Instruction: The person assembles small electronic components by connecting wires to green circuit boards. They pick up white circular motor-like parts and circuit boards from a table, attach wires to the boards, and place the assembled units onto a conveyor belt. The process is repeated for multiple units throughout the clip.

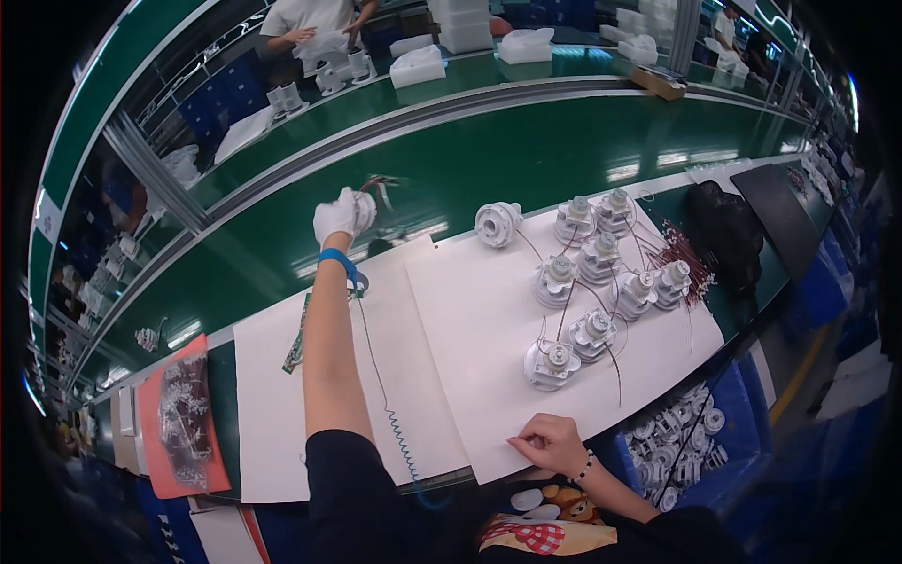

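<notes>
My left hand (336,216), in a white glove with a blue strap (340,265) at its wrist, is closed around a white round motor unit (363,212) over the green belt. Loose wires (383,180) trail from that unit, slightly blurred. Low over the front of the right white sheet (460,395), my bare right hand (551,442) has its fingers curled together, and no object shows in them. Beyond it, several white motor units (592,334) with thin wires stand on the sheet. Another motor unit (498,226) lies tipped at the sheet's far edge.
A green circuit board (298,340) lies beside my left forearm, near a coiled cord (399,437). Red wires (684,261) and a black bag (723,230) are at right. A blue bin (752,414) holds white parts. Across the green belt (554,150), a person (315,28) handles white parts.
</notes>
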`<control>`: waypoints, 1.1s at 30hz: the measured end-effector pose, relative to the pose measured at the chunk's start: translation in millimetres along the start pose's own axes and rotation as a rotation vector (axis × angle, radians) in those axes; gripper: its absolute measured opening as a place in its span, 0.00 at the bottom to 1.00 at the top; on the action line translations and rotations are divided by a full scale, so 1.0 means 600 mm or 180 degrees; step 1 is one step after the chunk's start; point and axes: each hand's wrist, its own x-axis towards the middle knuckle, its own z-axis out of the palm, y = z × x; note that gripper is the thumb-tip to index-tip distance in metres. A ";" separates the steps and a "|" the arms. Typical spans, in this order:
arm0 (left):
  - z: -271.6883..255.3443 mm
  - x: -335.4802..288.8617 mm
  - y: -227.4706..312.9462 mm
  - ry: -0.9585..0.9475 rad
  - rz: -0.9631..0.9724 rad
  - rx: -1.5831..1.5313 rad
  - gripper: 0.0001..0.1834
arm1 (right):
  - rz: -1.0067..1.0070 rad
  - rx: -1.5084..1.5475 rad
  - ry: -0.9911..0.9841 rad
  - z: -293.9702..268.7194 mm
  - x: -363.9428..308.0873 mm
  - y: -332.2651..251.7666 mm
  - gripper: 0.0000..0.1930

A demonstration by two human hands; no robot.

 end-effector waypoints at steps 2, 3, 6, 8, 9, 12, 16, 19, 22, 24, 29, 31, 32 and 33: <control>0.020 0.006 -0.034 0.0058 -0.0378 -0.0108 0.36 | 0.0035 0.0053 0.0084 -0.004 -0.001 0.000 0.10; 0.028 0.011 -0.050 -0.0050 -0.0508 -0.0335 0.34 | -0.0011 0.0063 0.0075 -0.007 -0.001 0.001 0.10; 0.013 -0.062 0.028 0.0736 -0.0307 0.0968 0.38 | -0.0076 0.0057 0.0063 -0.014 0.000 0.005 0.09; 0.009 -0.110 0.071 0.0780 0.1182 0.1462 0.41 | -0.0081 0.0072 -0.0014 -0.011 -0.001 0.010 0.09; 0.014 -0.139 0.083 0.1051 0.2123 0.1348 0.40 | -0.0085 0.0037 0.0012 -0.012 0.001 0.006 0.09; 0.091 -0.250 0.144 -0.0113 0.3422 0.0554 0.38 | -0.0045 -0.0036 0.0058 -0.009 -0.003 0.009 0.09; 0.138 -0.288 0.165 -0.1700 0.1647 0.0114 0.32 | -0.0133 0.0029 0.0048 0.006 -0.003 -0.002 0.08; 0.165 -0.285 0.145 -0.1150 0.1516 -0.0251 0.34 | -0.0158 0.0002 0.0061 0.007 -0.003 -0.002 0.09; 0.150 -0.302 0.129 -0.0764 0.1626 -0.0715 0.33 | -0.0234 0.0049 0.0055 0.004 -0.001 -0.003 0.09; 0.138 -0.299 0.098 -0.0771 0.1371 -0.1956 0.29 | -0.0274 0.0135 0.0001 0.002 0.001 -0.004 0.08; -0.057 -0.411 0.052 -0.1463 0.0582 -0.3418 0.32 | -0.0261 0.0343 0.0125 -0.014 0.000 0.006 0.05; -0.115 -0.437 0.016 -0.1425 0.0123 -0.3428 0.32 | -0.0315 0.0384 0.0260 -0.009 0.000 -0.001 0.09; -0.131 -0.443 -0.017 -0.1289 0.0153 -0.3296 0.30 | -0.0325 0.0429 0.0387 -0.002 0.003 -0.011 0.10; -0.142 -0.450 -0.050 -0.1242 0.0078 -0.3507 0.29 | -0.0322 0.0477 0.0502 0.003 0.011 -0.027 0.12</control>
